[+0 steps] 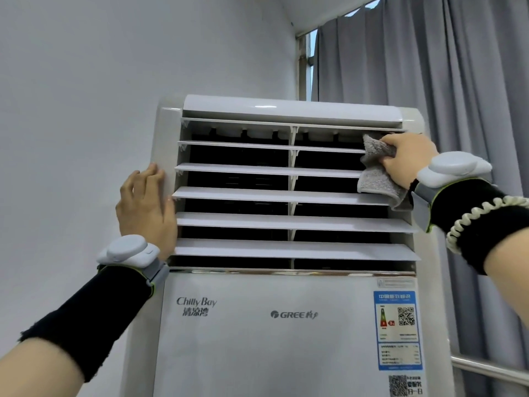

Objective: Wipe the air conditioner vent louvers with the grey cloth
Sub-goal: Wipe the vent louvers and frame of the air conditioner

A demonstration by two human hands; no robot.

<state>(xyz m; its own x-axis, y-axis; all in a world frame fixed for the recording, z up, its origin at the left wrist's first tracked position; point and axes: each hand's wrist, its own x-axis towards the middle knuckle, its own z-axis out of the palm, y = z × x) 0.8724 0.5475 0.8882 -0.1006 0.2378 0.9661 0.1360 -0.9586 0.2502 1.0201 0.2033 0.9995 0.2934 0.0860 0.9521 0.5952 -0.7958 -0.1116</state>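
Both arms reach up and forward, black-sleeved, a white device strapped on each wrist. The left hand [146, 207] lies flat, fingers together and pointing up. The right hand [406, 159] is clenched — knuckles leftward, wrist bent.

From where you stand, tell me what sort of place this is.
Probably an ordinary indoor room, home or office: a floor-standing air conditioner against a plain white wall, with grey curtains covering a window beside it.

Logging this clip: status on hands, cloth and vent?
Right hand grips grey cloth at upper louvers' right end. Left hand flat on the unit's left edge. Nothing in the way.
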